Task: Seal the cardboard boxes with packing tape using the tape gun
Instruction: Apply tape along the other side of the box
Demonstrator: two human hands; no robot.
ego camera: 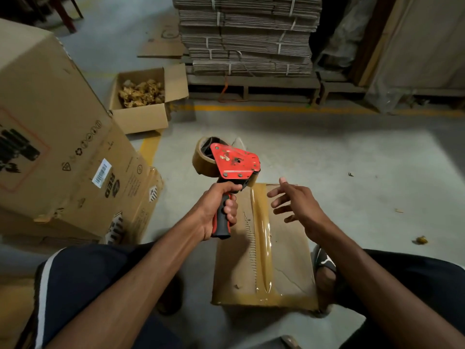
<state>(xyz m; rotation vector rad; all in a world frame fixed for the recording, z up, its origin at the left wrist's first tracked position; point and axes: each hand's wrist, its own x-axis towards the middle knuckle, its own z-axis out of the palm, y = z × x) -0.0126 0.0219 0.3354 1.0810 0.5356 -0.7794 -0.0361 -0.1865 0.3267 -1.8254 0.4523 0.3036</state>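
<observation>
A red tape gun is gripped by its handle in the left hand at the far edge of a cardboard box on the floor, where a tape strip is laid along the seam. The right hand is held above, fingers spread, nothing held. The strip likely remains to be cut and pressed flat.

The big carton at left is cut off by the frame's edge, its print partly lost. The tape gun hides part of its roll, and its handle sits mostly inside the left hand. The barcode label is too small to read.
</observation>
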